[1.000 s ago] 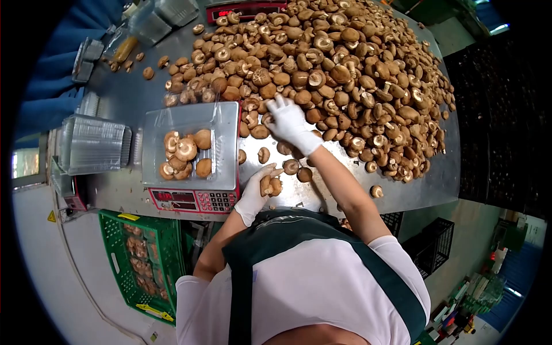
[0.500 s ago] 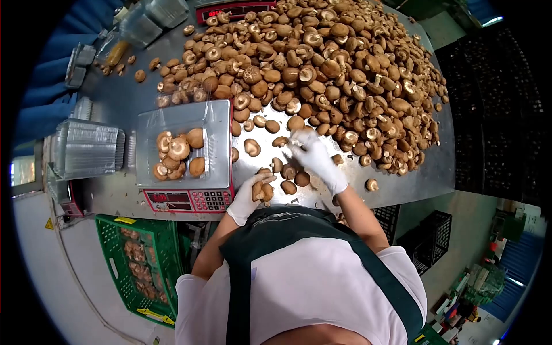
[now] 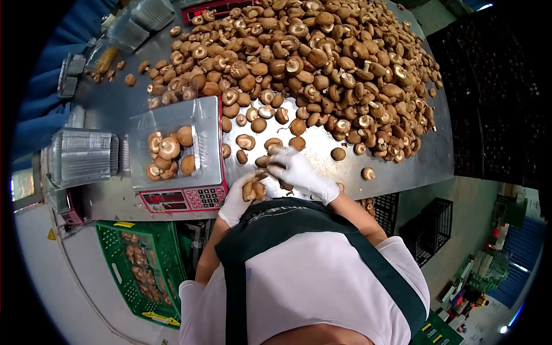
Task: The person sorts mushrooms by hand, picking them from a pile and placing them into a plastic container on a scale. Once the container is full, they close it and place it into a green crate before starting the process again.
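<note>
My left hand [image 3: 234, 201], in a white glove, is closed around a few brown shiitake mushrooms [image 3: 253, 190] close to the apron. Just to its right, my gloved right hand [image 3: 296, 172] curls its fingers over a shiitake mushroom [image 3: 263, 161], almost meeting the left hand. Several loose shiitakes, such as one pale-edged mushroom [image 3: 245, 142], lie on the metal table [image 3: 351, 178] beyond the hands. On the left, a digital scale [image 3: 167, 198] bears a clear plastic tray [image 3: 198, 155] with several shiitakes [image 3: 169, 148] in it.
A large heap of shiitakes [image 3: 345, 69] covers the table's far side. Stacked clear trays [image 3: 83, 158] stand at the left edge. Below, a green crate [image 3: 115, 270] holds packed mushrooms. Black crates [image 3: 434, 227] stand at right, and another scale [image 3: 215, 10] sits at the back.
My right hand has come back from the loose mushrooms toward my left hand and now has a mushroom in its fingers. My left hand still holds its mushrooms. The view has shifted slightly.
</note>
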Demonstrator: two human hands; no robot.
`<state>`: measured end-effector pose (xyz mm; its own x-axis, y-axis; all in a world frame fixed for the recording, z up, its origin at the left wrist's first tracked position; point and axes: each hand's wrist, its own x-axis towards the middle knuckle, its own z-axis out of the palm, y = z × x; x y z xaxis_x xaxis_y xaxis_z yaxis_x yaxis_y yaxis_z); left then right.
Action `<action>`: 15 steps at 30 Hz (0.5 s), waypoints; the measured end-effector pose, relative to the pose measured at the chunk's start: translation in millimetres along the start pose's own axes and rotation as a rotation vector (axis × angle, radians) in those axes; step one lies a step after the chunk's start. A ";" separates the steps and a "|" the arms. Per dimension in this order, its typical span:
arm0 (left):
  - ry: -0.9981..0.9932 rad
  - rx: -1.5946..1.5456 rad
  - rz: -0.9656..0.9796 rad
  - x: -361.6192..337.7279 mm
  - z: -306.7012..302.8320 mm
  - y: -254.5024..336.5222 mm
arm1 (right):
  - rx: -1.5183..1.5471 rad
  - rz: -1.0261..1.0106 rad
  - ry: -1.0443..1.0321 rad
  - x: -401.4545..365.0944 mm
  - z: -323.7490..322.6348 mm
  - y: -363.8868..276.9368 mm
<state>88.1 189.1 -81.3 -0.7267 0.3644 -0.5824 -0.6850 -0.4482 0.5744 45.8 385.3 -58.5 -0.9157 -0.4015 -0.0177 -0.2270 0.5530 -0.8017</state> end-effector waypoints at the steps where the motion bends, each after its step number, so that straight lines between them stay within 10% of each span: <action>1: -0.004 -0.078 -0.087 -0.9 -0.3 1.2 | -0.116 0.005 0.086 3.5 -6.4 7.7; 5: -0.015 -0.089 -0.160 4.5 5.5 2.7 | -0.631 0.218 0.388 34.8 -32.9 44.8; 10: -0.168 0.090 -0.150 12.2 16.6 16.5 | -0.981 0.183 0.130 39.6 24.5 60.7; 15: -0.191 0.061 -0.111 10.7 14.3 13.2 | -0.539 0.110 -0.117 -0.9 36.8 20.2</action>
<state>70.6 198.7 -71.7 -0.6396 0.5587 -0.5279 -0.7587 -0.3487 0.5503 54.3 370.0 -96.6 -0.9074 -0.3823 -0.1747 -0.2982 0.8784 -0.3734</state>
